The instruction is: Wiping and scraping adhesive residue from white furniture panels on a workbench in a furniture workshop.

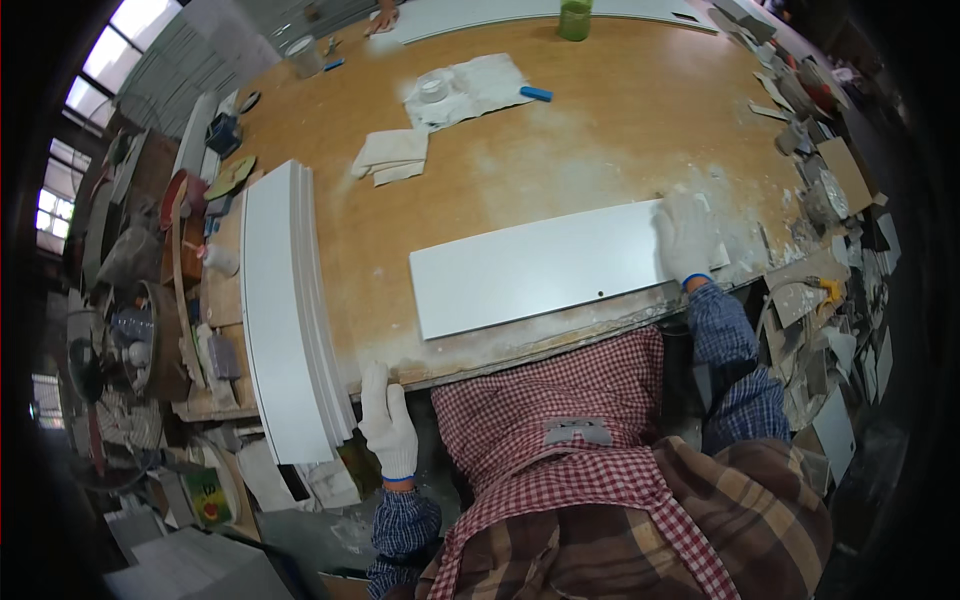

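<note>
White knit covers both hands. The gloved right hand [687,238] lies over the right end of a smooth, flat white panel [540,268], its fingers extended and open rather than wrapped around it. That long rectangle rests slightly aslant on the wood-toned desk [365,270], near its dust-streaked front edge; a small dark round hole marks the near side. The gloved left hand [388,425] has its fingers held out straight and parted, at the desk's edge just beside a layered stack of similar slim white panels [280,310]; whether it touches the stack I cannot tell. Farther back, a creased, pale cloth [490,85] carries a squat white tub [433,91], and a folded off-white cloth [393,152] lies nearer.
</note>
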`<state>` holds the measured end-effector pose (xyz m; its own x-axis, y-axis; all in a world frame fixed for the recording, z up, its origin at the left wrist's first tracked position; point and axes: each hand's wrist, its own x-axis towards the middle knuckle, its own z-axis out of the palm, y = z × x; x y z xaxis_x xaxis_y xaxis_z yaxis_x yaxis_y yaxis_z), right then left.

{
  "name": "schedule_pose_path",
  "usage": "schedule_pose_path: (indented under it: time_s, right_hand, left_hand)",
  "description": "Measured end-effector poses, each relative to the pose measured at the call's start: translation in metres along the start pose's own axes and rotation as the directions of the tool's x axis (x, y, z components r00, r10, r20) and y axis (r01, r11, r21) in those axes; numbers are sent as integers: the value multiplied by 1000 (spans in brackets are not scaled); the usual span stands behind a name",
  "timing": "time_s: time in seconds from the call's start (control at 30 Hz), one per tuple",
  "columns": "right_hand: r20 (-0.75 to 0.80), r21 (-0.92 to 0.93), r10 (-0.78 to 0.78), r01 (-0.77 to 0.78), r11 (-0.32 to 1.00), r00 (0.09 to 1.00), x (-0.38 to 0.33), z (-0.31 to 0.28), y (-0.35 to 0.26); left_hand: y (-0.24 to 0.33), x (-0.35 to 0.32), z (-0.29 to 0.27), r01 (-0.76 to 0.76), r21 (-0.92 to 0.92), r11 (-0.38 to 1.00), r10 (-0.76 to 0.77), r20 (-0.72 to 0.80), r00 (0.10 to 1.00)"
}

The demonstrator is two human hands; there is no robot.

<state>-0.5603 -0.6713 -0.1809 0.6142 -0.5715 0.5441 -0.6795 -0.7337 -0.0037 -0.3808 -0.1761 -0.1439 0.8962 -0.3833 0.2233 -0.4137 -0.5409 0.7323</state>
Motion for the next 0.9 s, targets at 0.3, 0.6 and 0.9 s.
schedule_pose_path:
  time_s: [0.3,0.6,0.9]
  right_hand:
    - [-216,691,-558,530,493,801,-45,-55,-305]
    - [30,352,-279,251,902,960,-35,-44,-110]
    - [76,151,177,-187,971,981,-76,-54,63]
  left_hand:
    - [21,29,21,3,-79,997,-2,18,1000]
    - [-15,62,88,4,143,990,-24,140,990]
    - [-2,55,85,7,176,984,-47,224,973]
